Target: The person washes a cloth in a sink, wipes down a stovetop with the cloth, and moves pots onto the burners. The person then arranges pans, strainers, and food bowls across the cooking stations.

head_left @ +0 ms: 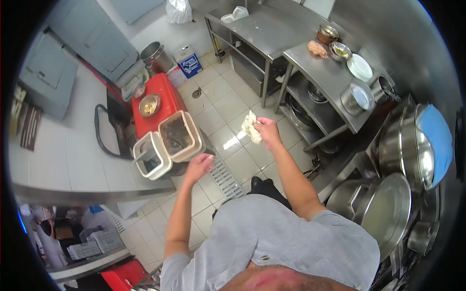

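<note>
My right hand [268,132] is closed around a crumpled off-white cloth [251,127], which hangs from the fingers above the tiled floor. My left hand [200,168] is held out in front on the other side, fingers curled in, with nothing clearly visible in it. Nearest to that hand are two open bins: a beige-rimmed one [196,139] with dark contents and a white-rimmed one [165,167] beside it. The left hand looks to be above or just in front of the bins; contact cannot be made out.
A red chest [166,90] carries a bowl of food [149,105]. Steel tables [310,68] stand ahead and right, with raw meat [317,49], bowls and white plates [359,67]. Large pots [388,213] crowd my right side. A drain grate [226,178] crosses the floor.
</note>
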Available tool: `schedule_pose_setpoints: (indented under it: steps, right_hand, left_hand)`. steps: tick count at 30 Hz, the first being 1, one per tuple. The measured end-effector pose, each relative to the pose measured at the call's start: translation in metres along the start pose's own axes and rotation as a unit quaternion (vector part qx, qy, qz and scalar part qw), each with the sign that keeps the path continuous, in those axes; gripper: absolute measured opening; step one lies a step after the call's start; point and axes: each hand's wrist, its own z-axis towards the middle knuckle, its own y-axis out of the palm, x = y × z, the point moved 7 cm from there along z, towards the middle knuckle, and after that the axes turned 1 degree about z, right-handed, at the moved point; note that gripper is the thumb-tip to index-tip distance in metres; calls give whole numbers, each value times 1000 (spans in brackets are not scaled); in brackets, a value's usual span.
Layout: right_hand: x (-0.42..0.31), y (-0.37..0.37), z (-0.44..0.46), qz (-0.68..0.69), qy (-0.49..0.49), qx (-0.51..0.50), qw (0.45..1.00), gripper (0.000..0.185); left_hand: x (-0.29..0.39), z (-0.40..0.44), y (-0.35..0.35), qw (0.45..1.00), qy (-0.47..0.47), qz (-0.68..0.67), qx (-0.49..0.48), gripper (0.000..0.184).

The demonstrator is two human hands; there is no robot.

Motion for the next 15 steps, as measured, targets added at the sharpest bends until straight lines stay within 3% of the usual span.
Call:
schedule_pose_setpoints:
  steps: [2, 3, 6, 12, 15]
  right_hand:
    - [10, 16, -23, -10, 8, 3, 1000, 29]
    - [-97, -21, 95, -106, -43, 25, 993, 29]
    - [-119, 12, 164, -136, -68, 43, 987, 28]
    - [-184, -3, 332, -165, -125, 141, 968, 30]
    - [-225, -24, 402, -182, -124, 218, 951, 36]
  left_hand:
    - [-2, -28, -31, 1000, -24, -13, 12, 33]
    - [64, 106, -14, 994, 22, -107, 4, 32]
    - [72, 154, -101, 994, 9, -103, 41, 30]
    - [108, 349, -174, 992, 23, -123, 7, 33]
    - [162, 448, -209, 992, 20, -121, -13, 34]
